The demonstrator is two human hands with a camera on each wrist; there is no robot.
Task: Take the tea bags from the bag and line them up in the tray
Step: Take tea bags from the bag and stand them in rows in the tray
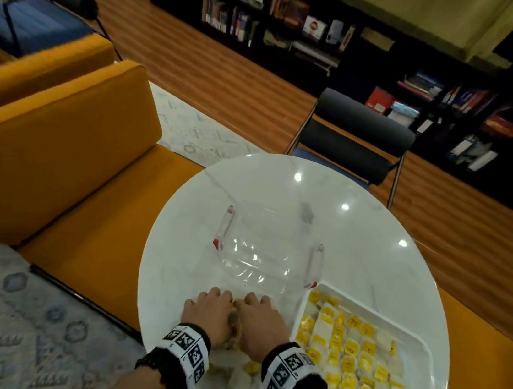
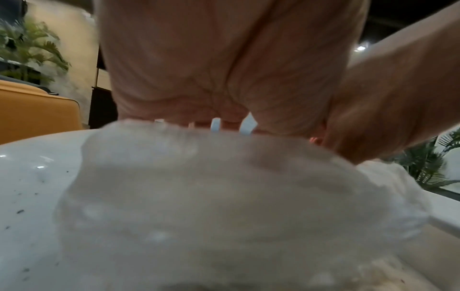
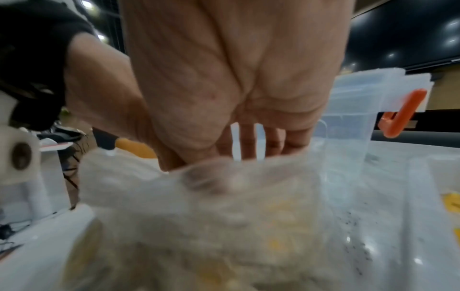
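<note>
Nearest, at the table [image 1: 175, 249] edge: a clear plastic bag [image 3: 199, 216] of tea bags [image 3: 281, 214], pressed flat under both hands. Left hand [image 1: 209, 313] and right hand [image 1: 259, 326] side by side, palms down, fingers spread and fairly straight on the plastic, not curled round it (contents blurred in the wrist views). Just right of the hands: a white tray [image 1: 425, 346] filled with rows of yellow-tagged tea bags. Beyond: a clear tub [image 1: 261, 244] with red-tipped clips. Farther off: a black chair [image 1: 355, 135].

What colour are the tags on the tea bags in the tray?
Yellow tags, clearest in the head view.
</note>
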